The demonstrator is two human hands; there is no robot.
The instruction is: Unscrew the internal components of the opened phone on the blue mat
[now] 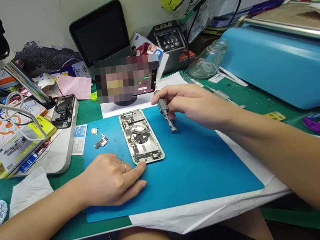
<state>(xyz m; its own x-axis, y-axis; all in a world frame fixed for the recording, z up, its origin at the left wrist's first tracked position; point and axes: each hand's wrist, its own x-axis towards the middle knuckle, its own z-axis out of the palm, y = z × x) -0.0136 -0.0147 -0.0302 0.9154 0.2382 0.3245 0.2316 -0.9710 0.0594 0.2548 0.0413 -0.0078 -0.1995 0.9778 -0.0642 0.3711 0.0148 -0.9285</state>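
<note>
An opened phone [142, 136], its inner boards and a round coil showing, lies on a blue mat [189, 174]. My left hand [113, 179] rests at its lower edge. The left index finger is stretched onto the phone's bottom rim, the thumb stands apart, the other fingers are curled, and nothing is held. Right of the phone, my right hand [188, 103] grips a grey precision screwdriver [163, 107] by its handle. The tool's tip points down near the mat, apart from the phone. Small removed metal parts [101, 141] lie left of the phone.
At the left, another opened phone [62, 112] sits on a white stand base [63, 156] beside a yellow battery box [24, 145]. Behind the mat are a dark-screened display [99, 32], a station with a control panel [167, 44] and a glass jar [208, 60].
</note>
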